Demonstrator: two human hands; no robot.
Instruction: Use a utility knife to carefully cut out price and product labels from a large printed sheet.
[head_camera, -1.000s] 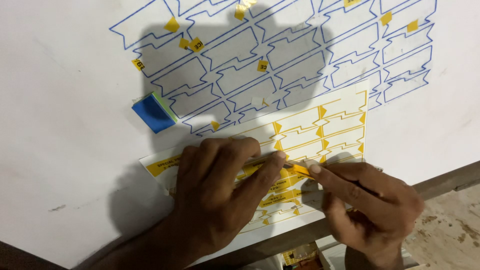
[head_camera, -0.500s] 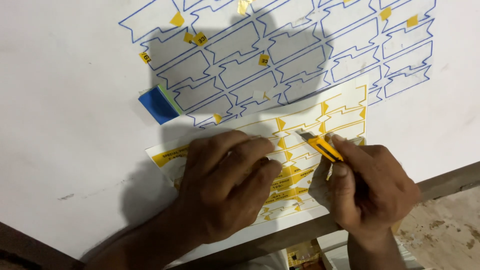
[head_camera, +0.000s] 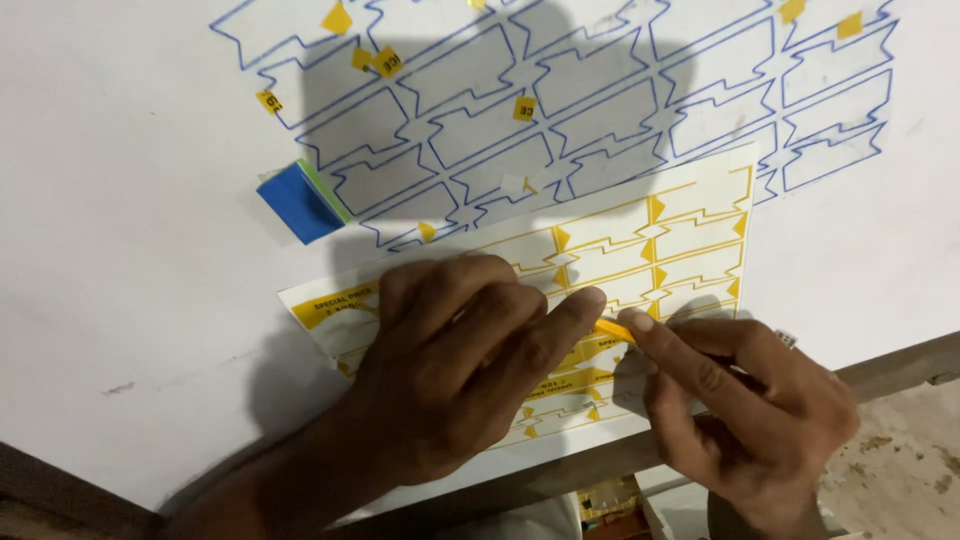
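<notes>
Left hand (head_camera: 460, 370) flat, fingers spread, pressing down on yellow sticker sheet (head_camera: 640, 250) on white table (head_camera: 120, 280). Right hand (head_camera: 745, 395) closed around yellow cutter (head_camera: 615, 330), tip meeting the sheet just beside left fingertips. Blue-outlined sheet (head_camera: 620, 90) lies beyond the hands. Blue tape pad (head_camera: 298, 203) beyond left hand.

A white board (head_camera: 120, 250) carries everything, its near edge resting on a wooden rail (head_camera: 900, 365). Blue outlines (head_camera: 600, 100) cover its far part, with small yellow scraps (head_camera: 385, 62) scattered among them. A blue pad (head_camera: 297, 203) lies at the left, and a yellow-printed sticker sheet (head_camera: 680, 235) lies near the middle.
</notes>
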